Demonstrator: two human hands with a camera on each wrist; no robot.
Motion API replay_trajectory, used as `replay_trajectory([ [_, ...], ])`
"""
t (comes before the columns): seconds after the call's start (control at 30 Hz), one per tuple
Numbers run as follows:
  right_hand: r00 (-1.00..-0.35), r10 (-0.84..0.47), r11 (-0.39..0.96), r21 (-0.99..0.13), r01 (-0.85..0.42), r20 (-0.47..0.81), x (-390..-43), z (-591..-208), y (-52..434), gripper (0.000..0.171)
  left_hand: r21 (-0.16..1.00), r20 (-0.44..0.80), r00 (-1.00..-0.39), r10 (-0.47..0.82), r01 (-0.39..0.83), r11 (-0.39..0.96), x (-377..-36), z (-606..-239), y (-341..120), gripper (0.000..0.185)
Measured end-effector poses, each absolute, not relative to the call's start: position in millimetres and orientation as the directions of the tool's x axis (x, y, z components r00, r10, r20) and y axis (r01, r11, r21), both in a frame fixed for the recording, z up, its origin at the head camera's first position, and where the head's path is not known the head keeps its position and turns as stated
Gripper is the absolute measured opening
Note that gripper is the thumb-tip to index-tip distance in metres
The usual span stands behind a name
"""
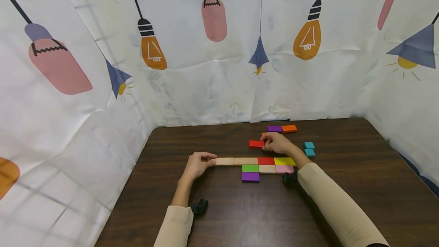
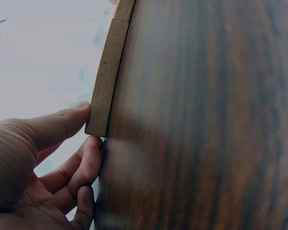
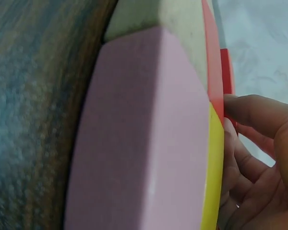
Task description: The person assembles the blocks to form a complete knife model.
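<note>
My left hand (image 1: 197,165) rests at the left end of a row of flat blocks. Its thumb touches the end of a plain wooden block (image 2: 105,76), the fingers loosely bent beside it. Beyond the row, my right hand (image 1: 276,143) pinches the right end of a red block (image 1: 256,144); in the right wrist view, nearer blocks partly hide that grip. The row continues with a second wooden block (image 1: 245,161), a red one (image 1: 266,161) and a yellow one (image 1: 284,161). Against its near side lie green (image 1: 250,168), wooden (image 1: 267,169) and pink (image 1: 284,169) blocks.
A purple block (image 1: 250,177) lies nearest me, against the green one. Farther back are another purple block (image 1: 274,129), an orange block (image 1: 289,128) and an orange-red one partly behind my right hand. Two teal blocks (image 1: 309,149) sit right. A patterned curtain (image 1: 219,87) borders the brown table (image 1: 240,216).
</note>
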State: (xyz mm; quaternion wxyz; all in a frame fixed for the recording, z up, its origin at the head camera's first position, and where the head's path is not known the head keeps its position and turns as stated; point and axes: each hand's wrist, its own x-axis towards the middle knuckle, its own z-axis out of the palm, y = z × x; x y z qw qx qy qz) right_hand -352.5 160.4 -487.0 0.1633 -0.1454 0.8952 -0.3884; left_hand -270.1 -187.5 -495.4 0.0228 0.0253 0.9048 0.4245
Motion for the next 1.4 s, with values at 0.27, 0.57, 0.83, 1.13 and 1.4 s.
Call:
replay_trajectory([
  [0.27, -0.908, -0.39, 0.677, -0.716, -0.17, -0.152, -351, -488, 160, 0.033, 0.765, -0.015, -0.998, 0.066, 0.031, 0.643, -270, -495, -187, 0.014],
  [0.57, -0.911, -0.389, 0.706, -0.68, -0.199, -0.137, -348, -490, 162, 0.027, 0.759, -0.014, -0.997, 0.072, 0.037, 0.65, -269, -498, -188, 0.013],
  [0.83, -0.916, -0.397, 0.701, -0.664, -0.26, -0.06, -332, -481, 170, 0.029, 0.76, -0.018, -0.998, 0.062, 0.026, 0.649, -270, -500, -189, 0.013],
  [1.13, -0.913, -0.407, 0.68, -0.654, -0.333, 0.042, -304, -460, 184, 0.033, 0.757, -0.002, -0.998, 0.068, 0.043, 0.652, -270, -498, -190, 0.013],
  [1.4, -0.892, -0.443, 0.637, -0.671, -0.379, 0.084, -271, -458, 191, 0.027, 0.761, 0.002, -0.997, 0.071, 0.048, 0.647, -270, -496, -188, 0.013],
])
